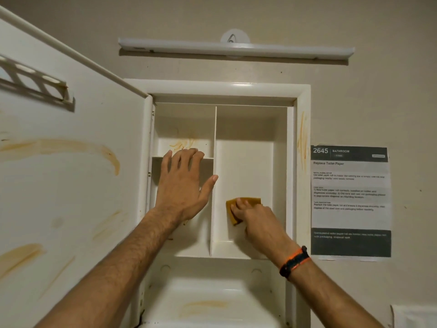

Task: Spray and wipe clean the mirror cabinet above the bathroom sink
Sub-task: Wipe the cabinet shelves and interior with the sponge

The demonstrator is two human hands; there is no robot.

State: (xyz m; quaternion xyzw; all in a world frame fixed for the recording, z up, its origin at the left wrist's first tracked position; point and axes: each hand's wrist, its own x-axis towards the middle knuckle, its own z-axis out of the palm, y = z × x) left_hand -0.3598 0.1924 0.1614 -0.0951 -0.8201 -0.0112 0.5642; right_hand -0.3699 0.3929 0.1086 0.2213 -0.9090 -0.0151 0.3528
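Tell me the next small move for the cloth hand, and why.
Probably keep the right hand rubbing the yellow cloth on the right compartment's back wall, then shift it to the upper left shelf, where orange streaks show just above the left hand braced there.

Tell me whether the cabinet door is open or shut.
Open: the cabinet door is swung out left, exposing the shelves, where the right hand presses a sponge.

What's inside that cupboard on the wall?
The cupboard holds nothing but both hands: the right hand presses a yellow cloth against the back, the left hand rests on a shelf. Orange smears remain.
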